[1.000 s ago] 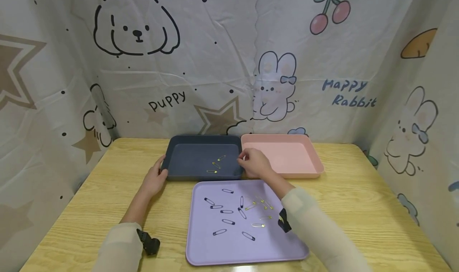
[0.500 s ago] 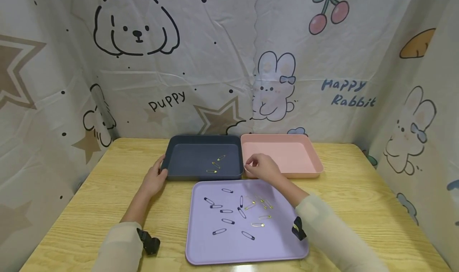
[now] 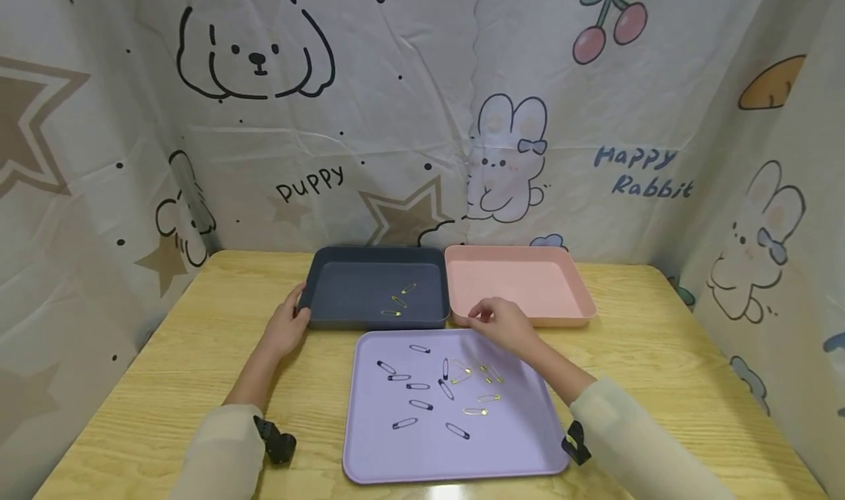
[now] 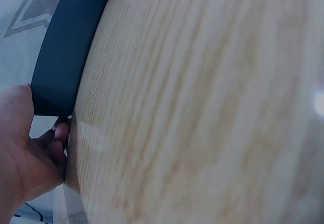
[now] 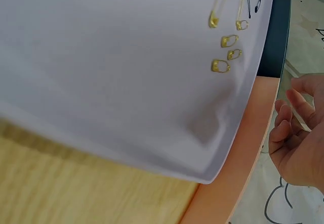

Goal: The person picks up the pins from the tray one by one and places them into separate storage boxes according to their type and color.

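Observation:
My left hand (image 3: 285, 331) holds the left end of a dark blue tray (image 3: 350, 291), thumb against its near corner and fingers curled at its side. Several gold safety pins (image 3: 399, 302) lie inside that tray. Over the front left corner of a pink tray (image 3: 535, 287) hovers my right hand (image 3: 505, 328), fingers loosely bent, with nothing seen between them. Below it, a lilac tray (image 3: 383, 456) bears several black safety pins (image 3: 457, 431) on its left and middle, and several gold ones (image 5: 220, 65) toward its right.
A wooden table (image 3: 660, 353) carries the trays; dark blue and pink stand side by side at the back, lilac in front. Close behind them hangs a printed curtain (image 3: 409, 119), which also runs along both sides. A small black device (image 3: 277, 441) sits on each sleeve.
My right hand has drawn back from the dark blue tray's right edge, rightward and toward me. The left hand stays at its tray. The view has shifted slightly.

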The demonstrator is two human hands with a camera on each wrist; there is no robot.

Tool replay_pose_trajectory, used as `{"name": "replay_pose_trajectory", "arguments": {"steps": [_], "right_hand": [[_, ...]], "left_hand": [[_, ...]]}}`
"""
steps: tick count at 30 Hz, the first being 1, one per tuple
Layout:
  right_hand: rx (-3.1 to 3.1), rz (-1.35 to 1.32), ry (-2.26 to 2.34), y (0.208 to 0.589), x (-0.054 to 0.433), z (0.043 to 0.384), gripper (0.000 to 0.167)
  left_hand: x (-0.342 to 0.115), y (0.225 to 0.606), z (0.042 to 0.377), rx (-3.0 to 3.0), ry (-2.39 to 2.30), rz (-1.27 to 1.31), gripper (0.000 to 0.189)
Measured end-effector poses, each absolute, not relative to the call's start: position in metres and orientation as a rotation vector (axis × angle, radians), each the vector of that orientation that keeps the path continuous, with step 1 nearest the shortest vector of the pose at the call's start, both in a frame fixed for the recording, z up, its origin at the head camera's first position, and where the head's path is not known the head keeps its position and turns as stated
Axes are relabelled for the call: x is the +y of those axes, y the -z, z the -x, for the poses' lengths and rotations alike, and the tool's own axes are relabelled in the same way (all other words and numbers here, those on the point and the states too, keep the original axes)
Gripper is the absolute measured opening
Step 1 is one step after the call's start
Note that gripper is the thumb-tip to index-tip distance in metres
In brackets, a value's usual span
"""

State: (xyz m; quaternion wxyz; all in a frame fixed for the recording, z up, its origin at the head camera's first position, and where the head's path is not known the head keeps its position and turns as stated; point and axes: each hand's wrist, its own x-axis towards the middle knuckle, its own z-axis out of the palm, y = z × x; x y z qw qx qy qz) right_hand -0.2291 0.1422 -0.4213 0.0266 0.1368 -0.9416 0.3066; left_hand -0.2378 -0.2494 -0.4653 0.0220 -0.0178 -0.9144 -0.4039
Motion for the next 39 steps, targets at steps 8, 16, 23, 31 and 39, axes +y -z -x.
{"name": "replay_pose_trajectory", "arguments": {"steps": [8, 16, 23, 31, 39], "right_hand": [[-2.908, -0.405, -1.007, 0.431, 0.156, 0.217, 0.011], [-2.887, -0.442, -1.022, 0.440, 0.168, 0.206, 0.008], [-2.891, -0.442, -1.036, 0.447, 0.176, 0.199, 0.006], [-2.913, -0.438, -1.060, 0.453, 0.183, 0.190, 0.005], [-2.938, -0.506, -1.034, 0.456, 0.191, 0.182, 0.004]], "left_hand": [[-0.249, 0.467, 0.237, -2.856, 1.250, 0.032, 0.058], [-0.250, 0.463, 0.236, -2.848, 1.279, 0.040, 0.059], [-0.251, 0.462, 0.236, -2.852, 1.267, 0.031, 0.059], [-0.250, 0.462, 0.234, -2.873, 1.265, 0.016, 0.058], [-0.248, 0.463, 0.235, -2.876, 1.264, 0.006, 0.058]]}}
